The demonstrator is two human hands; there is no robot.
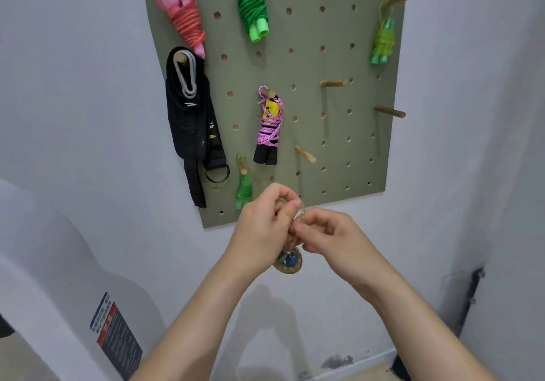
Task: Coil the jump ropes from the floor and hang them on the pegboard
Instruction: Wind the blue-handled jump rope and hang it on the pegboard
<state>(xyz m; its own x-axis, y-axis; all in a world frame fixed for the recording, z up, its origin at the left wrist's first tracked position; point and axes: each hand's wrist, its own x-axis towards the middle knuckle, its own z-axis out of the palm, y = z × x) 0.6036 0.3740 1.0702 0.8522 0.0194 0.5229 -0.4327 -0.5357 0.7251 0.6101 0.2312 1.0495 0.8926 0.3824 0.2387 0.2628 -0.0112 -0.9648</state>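
In front of the pegboard's point(309, 65) bottom edge, the left hand point(262, 218) and right hand point(333, 239) meet fingertip to fingertip. Both pinch a tan jump rope point(290, 262) whose small coil hangs between the wrists, a blue handle point(290, 259) showing inside it. A pink rope point(184, 17) hangs at the top left corner, a green rope point(252, 9) beside it, and a pale green rope point(383, 41) at the right edge.

Hands point(298, 227) below pegboard point(318, 65); coiled ropes point(267, 127) on pegs.
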